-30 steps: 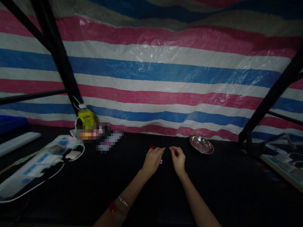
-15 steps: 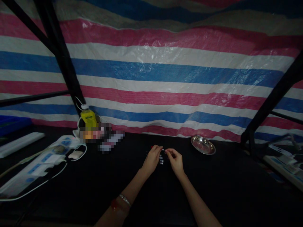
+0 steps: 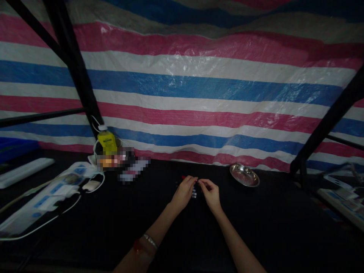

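My left hand (image 3: pixel 184 192) and my right hand (image 3: pixel 209 192) meet fingertip to fingertip over the black table. Both are closed in a pinch; whatever lies between the fingers is too small and dark to name. Below the fingertips, between the hands, sit small shiny silvery pieces (image 3: pixel 194 195), partly covered by my left hand. A small red thing (image 3: pixel 183 177) shows just behind the left hand, mostly hidden by it.
A round steel dish (image 3: pixel 244 175) rests to the right. On the left lie a white power strip (image 3: pixel 42 201) with cables and a yellow bottle (image 3: pixel 107 141). Black frame posts (image 3: pixel 82 87) stand before a striped tarp (image 3: pixel 199 87).
My left fingertips have moved slightly right and down, closer to my right fingertips. More of the red thing shows behind the left hand. The right hand has hardly moved.
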`<state>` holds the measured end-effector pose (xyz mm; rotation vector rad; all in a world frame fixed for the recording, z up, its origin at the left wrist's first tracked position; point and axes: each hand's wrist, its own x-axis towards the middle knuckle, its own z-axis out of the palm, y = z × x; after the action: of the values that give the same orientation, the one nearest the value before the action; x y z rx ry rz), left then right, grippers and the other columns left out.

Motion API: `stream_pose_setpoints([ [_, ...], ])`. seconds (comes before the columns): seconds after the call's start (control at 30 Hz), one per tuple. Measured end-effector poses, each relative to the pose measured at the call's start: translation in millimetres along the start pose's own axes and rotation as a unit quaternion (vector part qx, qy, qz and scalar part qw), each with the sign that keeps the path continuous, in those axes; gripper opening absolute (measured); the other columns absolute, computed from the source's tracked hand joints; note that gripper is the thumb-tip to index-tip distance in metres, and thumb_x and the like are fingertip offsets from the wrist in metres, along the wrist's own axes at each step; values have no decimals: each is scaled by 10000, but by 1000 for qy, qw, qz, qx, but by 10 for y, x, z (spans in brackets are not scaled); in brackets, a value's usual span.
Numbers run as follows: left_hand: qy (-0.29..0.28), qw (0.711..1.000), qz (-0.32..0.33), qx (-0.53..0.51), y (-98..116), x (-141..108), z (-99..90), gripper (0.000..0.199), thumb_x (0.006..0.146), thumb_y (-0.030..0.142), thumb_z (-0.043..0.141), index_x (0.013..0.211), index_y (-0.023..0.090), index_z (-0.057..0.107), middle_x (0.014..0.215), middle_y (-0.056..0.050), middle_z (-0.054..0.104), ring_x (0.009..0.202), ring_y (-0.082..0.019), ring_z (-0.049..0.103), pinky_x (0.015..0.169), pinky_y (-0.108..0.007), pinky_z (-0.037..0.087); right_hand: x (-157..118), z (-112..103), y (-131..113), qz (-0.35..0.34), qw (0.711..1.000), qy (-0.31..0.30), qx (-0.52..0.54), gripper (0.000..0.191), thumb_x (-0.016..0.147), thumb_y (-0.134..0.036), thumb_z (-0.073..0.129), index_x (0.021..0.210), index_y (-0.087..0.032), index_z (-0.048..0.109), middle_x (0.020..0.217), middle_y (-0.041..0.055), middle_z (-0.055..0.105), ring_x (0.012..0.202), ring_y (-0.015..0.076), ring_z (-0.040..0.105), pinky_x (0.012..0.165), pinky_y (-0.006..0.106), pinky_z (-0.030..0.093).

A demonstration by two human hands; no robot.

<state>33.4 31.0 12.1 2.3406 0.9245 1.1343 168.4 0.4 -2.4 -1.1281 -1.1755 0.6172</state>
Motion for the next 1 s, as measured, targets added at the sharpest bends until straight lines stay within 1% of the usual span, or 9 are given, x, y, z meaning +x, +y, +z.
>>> stream_pose_setpoints([
  [0.13, -12, 1000, 4, -8, -12, -9, 13, 288, 891, 126, 369, 1097, 161, 566, 969, -67, 589, 893, -149, 587, 822, -301, 499, -7, 5, 15, 7, 1000, -15, 4, 269, 734, -420, 621, 783, -162, 682, 696, 37, 638, 589, 131, 530, 534, 241, 425],
  [0.23, -14, 1000, 7, -12, -4, -11, 8, 296, 889, 126, 370, 1110, 173, 562, 977, -64, 592, 896, -147, 589, 819, -296, 500, -8, 9, 12, 16, 1000, -12, 16, 271, 726, -421, 631, 784, -161, 680, 714, 40, 648, 590, 132, 532, 538, 243, 422],
  [0.3, -9, 1000, 11, -12, 7, -8, 0, 298, 887, 124, 372, 1109, 177, 563, 972, -63, 594, 895, -148, 591, 816, -295, 502, -4, 10, 8, 18, 1000, 0, 21, 272, 719, -421, 639, 782, -160, 678, 703, 36, 646, 571, 126, 522, 528, 241, 415],
  [0.43, 2, 1000, 12, -8, 38, -4, -16, 288, 889, 138, 382, 1109, 171, 565, 979, -71, 601, 908, -155, 594, 830, -310, 501, 16, 3, 4, 26, 998, 46, 28, 292, 697, -436, 654, 789, -160, 667, 646, 18, 620, 501, 104, 473, 477, 228, 381],
  [0.53, 6, 1000, 18, -19, 56, -4, -15, 280, 896, 161, 389, 1116, 173, 562, 1006, -73, 610, 940, -155, 592, 856, -316, 494, 33, -3, 2, 38, 996, 60, 45, 301, 653, -425, 692, 795, -162, 659, 639, 12, 615, 492, 100, 469, 472, 225, 377],
  [0.63, 5, 999, 28, -31, 50, -8, 0, 271, 895, 161, 396, 1104, 172, 569, 1021, -72, 618, 958, -150, 591, 875, -313, 488, 42, -5, -2, 43, 995, 62, 67, 292, 618, -408, 720, 762, -161, 662, 645, 16, 627, 501, 102, 478, 484, 230, 385],
  [0.8, -3, 999, 25, -29, 1, -19, 34, 280, 895, 157, 398, 1117, 193, 564, 1019, -58, 622, 950, -144, 594, 867, -309, 494, 41, -6, -14, 55, 995, 47, 69, 275, 627, -410, 713, 739, -161, 680, 632, 19, 636, 499, 105, 479, 475, 233, 382],
  [0.9, 9, 999, 29, -26, -6, -21, 38, 282, 896, 161, 399, 1128, 190, 555, 1038, -62, 620, 971, -146, 590, 882, -319, 490, 38, -3, -31, 58, 996, 33, 66, 280, 628, -416, 708, 739, -160, 686, 641, 23, 643, 497, 105, 481, 474, 235, 387],
  [1.0, 24, 999, 29, -20, 16, -15, 22, 273, 897, 169, 399, 1117, 177, 560, 1034, -72, 624, 972, -151, 592, 878, -326, 495, 37, 1, -52, 57, 996, 35, 65, 287, 619, -426, 712, 725, -162, 683, 629, 20, 639, 488, 103, 478, 470, 233, 391],
])
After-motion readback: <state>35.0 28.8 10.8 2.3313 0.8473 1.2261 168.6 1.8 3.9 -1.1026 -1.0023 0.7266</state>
